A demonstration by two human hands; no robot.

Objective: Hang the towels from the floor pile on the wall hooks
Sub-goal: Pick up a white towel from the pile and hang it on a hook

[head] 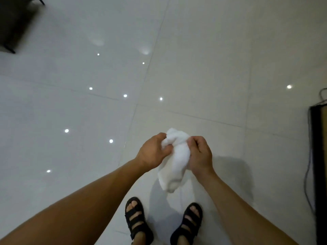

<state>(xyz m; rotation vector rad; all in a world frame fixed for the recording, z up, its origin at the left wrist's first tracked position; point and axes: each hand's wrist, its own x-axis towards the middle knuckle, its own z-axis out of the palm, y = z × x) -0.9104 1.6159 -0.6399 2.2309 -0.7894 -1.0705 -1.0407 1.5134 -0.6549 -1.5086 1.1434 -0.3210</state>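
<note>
Towel (177, 163) between hands | left hand (153, 153) fingers (159, 136) curled gripping it; right hand (200, 154) likewise

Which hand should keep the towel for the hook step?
Left, probably. The left hand wraps thumb and fingers round the bunched top of the white towel, a fuller grip; the right hand only pinches a fold beside it. No hook is in view, so side can't decide.

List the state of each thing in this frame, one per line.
towel: bunched, held up, lower end hanging free
left hand: gripping the towel's top
right hand: gripping the towel's top
sandals: being worn
</note>
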